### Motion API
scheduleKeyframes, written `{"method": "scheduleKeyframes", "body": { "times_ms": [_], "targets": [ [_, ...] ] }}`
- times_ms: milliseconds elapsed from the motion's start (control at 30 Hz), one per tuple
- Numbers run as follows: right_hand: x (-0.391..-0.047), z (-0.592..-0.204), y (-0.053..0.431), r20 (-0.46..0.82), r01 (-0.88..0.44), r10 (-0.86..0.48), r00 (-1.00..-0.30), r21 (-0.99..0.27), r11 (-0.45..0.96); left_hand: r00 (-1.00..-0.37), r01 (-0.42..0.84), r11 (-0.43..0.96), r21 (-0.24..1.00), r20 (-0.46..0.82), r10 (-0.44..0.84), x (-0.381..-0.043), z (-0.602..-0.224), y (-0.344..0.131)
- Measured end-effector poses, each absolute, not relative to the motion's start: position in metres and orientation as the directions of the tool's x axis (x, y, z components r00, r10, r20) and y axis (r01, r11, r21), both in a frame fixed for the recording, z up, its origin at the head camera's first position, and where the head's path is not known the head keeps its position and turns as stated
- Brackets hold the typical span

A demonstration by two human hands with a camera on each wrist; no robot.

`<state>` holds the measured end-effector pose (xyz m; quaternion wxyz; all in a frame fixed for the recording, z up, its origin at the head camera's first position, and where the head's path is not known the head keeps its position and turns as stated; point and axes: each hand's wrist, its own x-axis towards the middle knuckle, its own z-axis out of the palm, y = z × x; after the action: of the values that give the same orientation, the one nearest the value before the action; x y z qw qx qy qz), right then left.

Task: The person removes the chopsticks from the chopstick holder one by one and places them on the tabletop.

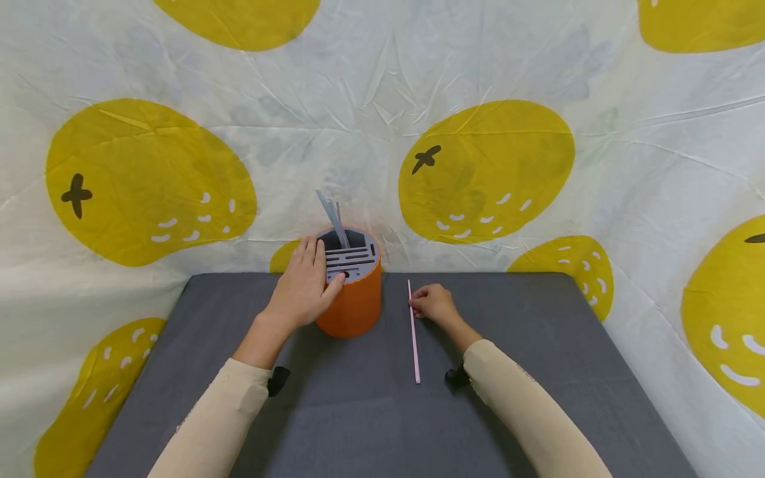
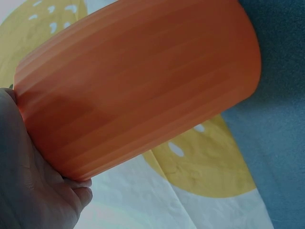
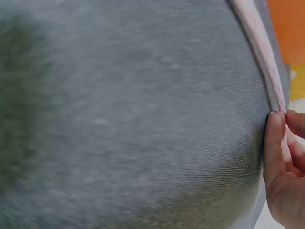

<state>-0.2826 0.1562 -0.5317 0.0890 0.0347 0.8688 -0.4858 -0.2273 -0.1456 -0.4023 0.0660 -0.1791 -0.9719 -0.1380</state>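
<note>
An orange round holder (image 1: pixel 352 309) with a grey slotted top (image 1: pixel 358 262) stands upright on the table. My left hand (image 1: pixel 301 285) rests on the left side of that top, fingers stretched towards the back and thumb over the front rim. In the left wrist view the hand (image 2: pixel 35 186) lies against the rim, and the ribbed orange wall (image 2: pixel 143 81) fills much of the picture. To the right of the holder, my right hand (image 1: pixel 435 304) pinches a long thin pink strip (image 1: pixel 415 352) near its far end. Thumb and fingertips (image 3: pixel 275 126) meet on the strip in the right wrist view.
Several pale bluish strips (image 1: pixel 335 219) poke up from the back compartment of the holder. A dark grey cloth covers the table (image 1: pixel 358 425). Behind it hangs a white cloth (image 1: pixel 340 99) printed with big yellow fruits (image 1: pixel 487 169).
</note>
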Motion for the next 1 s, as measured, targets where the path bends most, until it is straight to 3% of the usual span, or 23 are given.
{"method": "scheduleKeyframes", "body": {
  "times_ms": [200,600,1000],
  "targets": [
    [-0.281,-0.534,0.153,-0.102,0.07,-0.019,-0.995,-0.796,0.602,-0.928,0.363,0.898,0.246,0.181,0.326,-0.227,-0.401,-0.147],
    [-0.278,-0.526,0.157,-0.089,0.045,-0.051,-0.995,-0.826,0.562,-0.927,0.366,0.898,0.246,0.176,0.33,-0.227,-0.402,-0.147],
    [-0.297,-0.476,0.157,0.092,-0.173,-0.166,-0.982,-0.799,0.576,-0.924,0.37,0.898,0.238,0.189,0.331,-0.227,-0.403,-0.146]
  ]
}}
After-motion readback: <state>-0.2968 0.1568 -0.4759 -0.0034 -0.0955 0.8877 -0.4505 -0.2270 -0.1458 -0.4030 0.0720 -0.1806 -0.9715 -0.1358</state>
